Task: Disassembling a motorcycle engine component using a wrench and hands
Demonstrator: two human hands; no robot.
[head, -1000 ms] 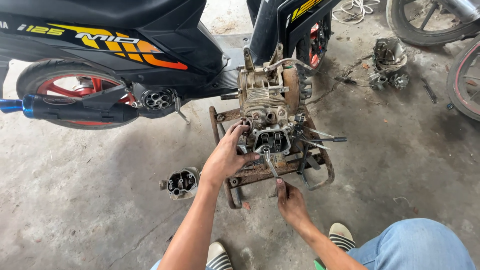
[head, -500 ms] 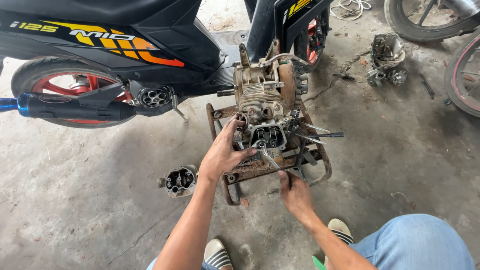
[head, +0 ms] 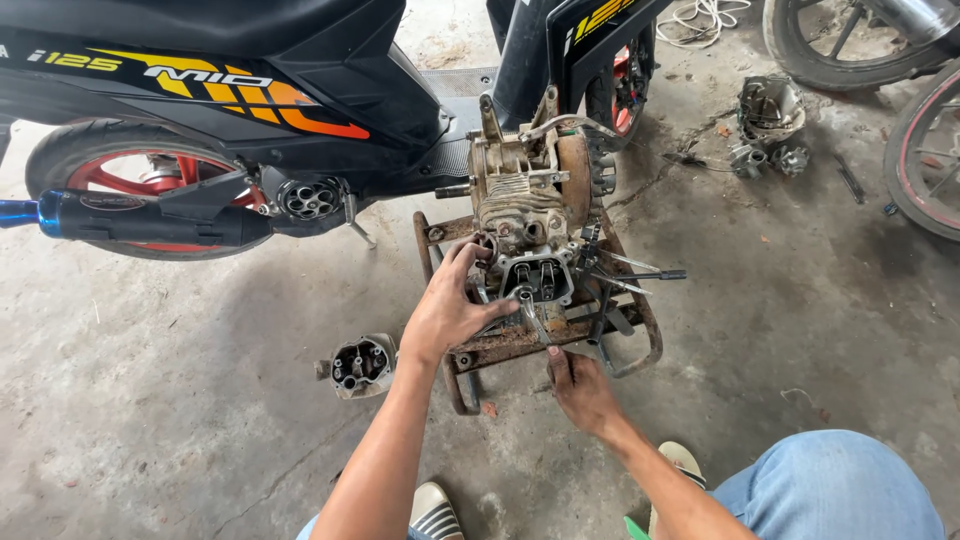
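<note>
Below, two hands touch one engine.

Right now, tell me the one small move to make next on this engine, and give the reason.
Probably bring the right hand up from the rusty stand to the tool at the cylinder head. The left hand already rests against the engine beside the head, while the right hand lies low on the stand's lower bar, apparently holding nothing.
</note>
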